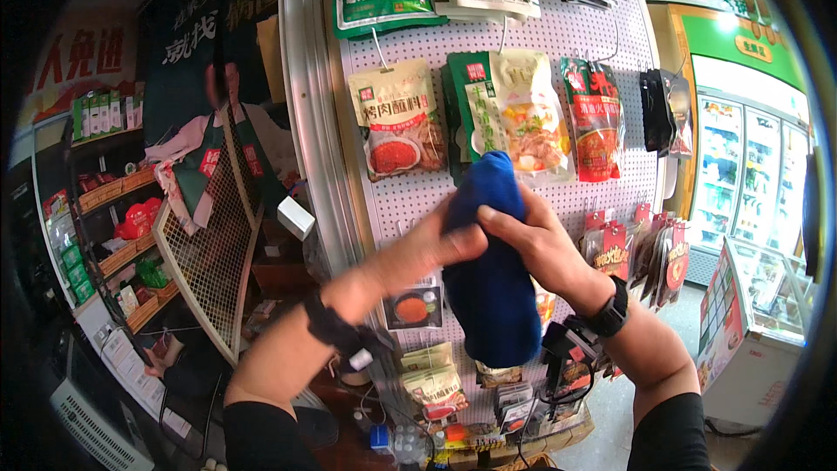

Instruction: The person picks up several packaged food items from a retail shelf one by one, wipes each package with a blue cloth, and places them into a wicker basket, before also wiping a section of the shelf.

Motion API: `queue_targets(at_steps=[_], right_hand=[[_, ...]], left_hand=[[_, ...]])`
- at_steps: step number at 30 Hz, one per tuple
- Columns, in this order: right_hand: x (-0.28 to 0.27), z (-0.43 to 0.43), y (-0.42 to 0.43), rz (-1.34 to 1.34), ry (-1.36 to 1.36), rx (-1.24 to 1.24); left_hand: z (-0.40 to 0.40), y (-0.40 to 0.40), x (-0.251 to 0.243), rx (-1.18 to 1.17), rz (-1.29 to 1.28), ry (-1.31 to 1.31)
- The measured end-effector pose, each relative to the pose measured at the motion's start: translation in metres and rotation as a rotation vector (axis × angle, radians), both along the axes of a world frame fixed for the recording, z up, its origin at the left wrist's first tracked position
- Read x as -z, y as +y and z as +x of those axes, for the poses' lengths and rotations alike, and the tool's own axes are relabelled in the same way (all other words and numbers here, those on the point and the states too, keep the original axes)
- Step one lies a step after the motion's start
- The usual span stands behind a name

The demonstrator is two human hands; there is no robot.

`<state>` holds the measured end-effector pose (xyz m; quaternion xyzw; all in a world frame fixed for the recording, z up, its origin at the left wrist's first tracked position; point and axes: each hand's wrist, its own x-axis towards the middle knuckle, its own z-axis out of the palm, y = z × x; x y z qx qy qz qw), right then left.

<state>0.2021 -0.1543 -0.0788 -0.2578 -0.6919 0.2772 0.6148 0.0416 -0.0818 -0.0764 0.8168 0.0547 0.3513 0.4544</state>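
Note:
A dark blue cloth [494, 294] hangs in a folded bundle before me, in the middle of the head view. My right hand [539, 235] grips its upper part, thumb across the front. From the other side my left hand [435, 242] closes on the cloth; it is slightly blurred, and some of its fingers are hidden behind the fabric. Behind the cloth stands a white pegboard rack [405, 199] with hanging food packets. Nearest the top of the cloth are a beige packet [533, 111] and a green packet [461, 118], both partly covered.
A metal post [314, 124] edges the rack on the left, beside a mesh panel [209, 261] and shelves with wicker baskets [121, 193]. Another person's hand [163, 356] shows at lower left. Right of the rack are a chest freezer [752, 353] and glass-door fridges [745, 163].

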Motion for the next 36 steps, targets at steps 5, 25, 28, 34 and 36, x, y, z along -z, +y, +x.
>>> queue_targets(at_steps=[5,25,28,34,36], right_hand=[[-0.049,-0.026,0.025,0.146,-0.393,0.232],[-0.249,-0.072,0.177,1.087,-0.953,1.728],[-0.248,-0.079,0.173,1.089,-0.948,1.642],[-0.263,-0.083,0.155,1.16,-0.73,1.662],[-0.269,-0.081,0.146,1.087,-0.732,1.682]], left_hand=[[-0.038,-0.007,0.017,0.076,-0.362,-0.285],[-0.261,-0.008,0.182,-0.621,-0.678,-0.47],[-0.274,-0.001,0.194,-0.63,-0.754,-0.511],[-0.276,0.007,0.204,-0.673,-0.854,-0.551],[-0.275,0.009,0.207,-0.76,-0.859,-0.523]])
